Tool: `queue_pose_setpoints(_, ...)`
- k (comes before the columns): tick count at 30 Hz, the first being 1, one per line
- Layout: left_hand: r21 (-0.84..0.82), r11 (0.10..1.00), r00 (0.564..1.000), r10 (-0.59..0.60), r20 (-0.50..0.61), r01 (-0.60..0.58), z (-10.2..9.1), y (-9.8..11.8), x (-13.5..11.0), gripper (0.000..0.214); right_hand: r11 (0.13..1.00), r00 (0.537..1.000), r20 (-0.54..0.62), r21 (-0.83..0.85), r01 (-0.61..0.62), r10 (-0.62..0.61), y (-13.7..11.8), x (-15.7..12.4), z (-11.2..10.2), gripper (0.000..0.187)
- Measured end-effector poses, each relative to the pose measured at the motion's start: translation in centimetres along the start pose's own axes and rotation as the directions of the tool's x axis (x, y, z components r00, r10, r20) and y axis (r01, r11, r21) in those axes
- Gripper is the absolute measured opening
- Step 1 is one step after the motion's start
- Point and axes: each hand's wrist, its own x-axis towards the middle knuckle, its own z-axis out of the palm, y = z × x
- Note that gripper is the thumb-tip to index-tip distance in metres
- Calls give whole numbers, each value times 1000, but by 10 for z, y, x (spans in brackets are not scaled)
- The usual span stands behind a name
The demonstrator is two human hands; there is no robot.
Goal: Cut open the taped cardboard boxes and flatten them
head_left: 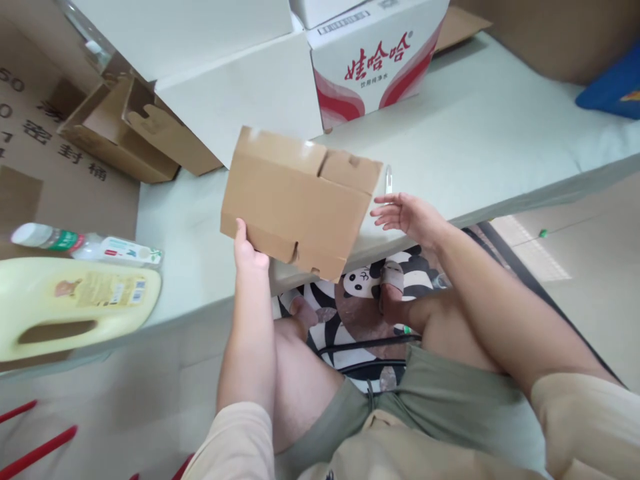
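A brown cardboard box (295, 200), with slots and tabs along its edges, is tilted over the front edge of the table. My left hand (250, 252) grips its lower left corner, thumb on the near face and the other fingers hidden behind. To the right of the box, my right hand (407, 217) is apart from it with fingers stretched out and nothing in them. Just above those fingers, a small white and clear thing (389, 179) lies on the table; I cannot make out its kind.
White cartons (240, 93), one with red print (377, 67), stand at the back of the pale table (500, 133). Open brown boxes (145, 127) sit at back left. A yellow jug (80, 300) and a plastic bottle (85, 243) are at left. Something blue (613, 87) is far right.
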Motion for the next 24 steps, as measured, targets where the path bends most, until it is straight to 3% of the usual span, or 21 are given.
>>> queue_pose_setpoints(2, -46, 997, 998, -66, -21, 65, 4, -5, -3, 49, 995, 992, 125, -101, -21, 34, 2, -12, 9, 48)
queue_pose_setpoints(3, -77, 992, 994, -100, -33, 98, 9, -7, -8, 48, 985, 991, 125, -169, -28, 49, 3, -19, 16, 49)
queue_pose_setpoints(5, -144, 977, 985, -164, -60, 154, 23, -7, -23, 45, 966, 1000, 2, -258, -12, 13, 5, -34, 31, 49)
queue_pose_setpoints(7, -158, 975, 985, -167, -44, 158, 36, -2, -40, 41, 963, 982, -157, -264, 60, -105, 3, -49, 44, 52)
queue_pose_setpoints(11, -36, 984, 984, -176, 2, 176, 44, 16, -61, 35, 931, 881, -320, -222, 289, -350, -18, -79, 41, 50)
queue_pose_setpoints(14, 48, 973, 973, -228, 30, 227, 40, 28, -68, 29, 874, 710, -510, -304, 380, -486, -31, -103, 5, 40)
queue_pose_setpoints(17, 75, 980, 980, -190, 61, 185, 37, 35, -71, 20, 793, 442, -659, -496, 353, -609, -39, -123, -47, 36)
queue_pose_setpoints(20, 99, 983, 984, -165, 71, 157, 37, 36, -71, 19, 688, 142, -683, -659, 304, -717, -63, -120, -106, 37)
queue_pose_setpoints(21, 109, 981, 983, -168, 69, 160, 38, 35, -71, 20, 652, 94, -658, -696, 302, -747, -81, -109, -127, 38)
queue_pose_setpoints(22, 118, 979, 983, -174, 64, 166, 39, 35, -69, 20, 628, 106, -628, -722, 292, -771, -103, -93, -147, 37)
queue_pose_setpoints(23, 128, 977, 982, -180, 59, 171, 40, 34, -68, 21, 584, 54, -593, -768, 263, -804, -129, -72, -167, 38)
queue_pose_setpoints(24, 144, 974, 981, -186, 61, 175, 42, 33, -66, 22, 542, 128, -527, -815, 204, -840, -158, -46, -184, 37)
